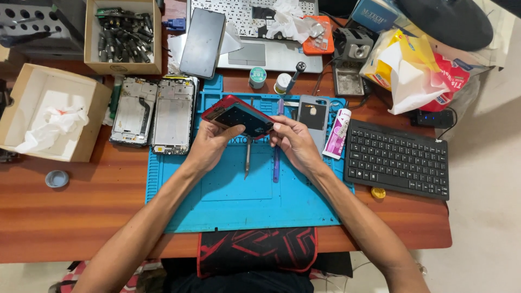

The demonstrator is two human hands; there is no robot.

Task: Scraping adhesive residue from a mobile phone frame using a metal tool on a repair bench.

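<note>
We hold a red phone [237, 115] with both hands above the blue work mat [228, 201]. It is a flat slab with a red rim and a dark face dotted with small marks. Our left hand [209, 145] clasps its near-left edge, thumb on the dark face; our right hand [293, 142] pinches its right end between the fingertips.

Under the phone, a metal tool [247, 160] and a purple-handled tool [276, 163] lie on the mat. Two stripped phone frames [154, 111] lie on the wooden surface [70, 217] to the left, a grey back cover [314, 116] and a pink-and-white tube [337, 133] to the right, with a black keyboard [399, 160] beyond.

The phone's long axis runs left to right, its right end tilted slightly toward us.
</note>
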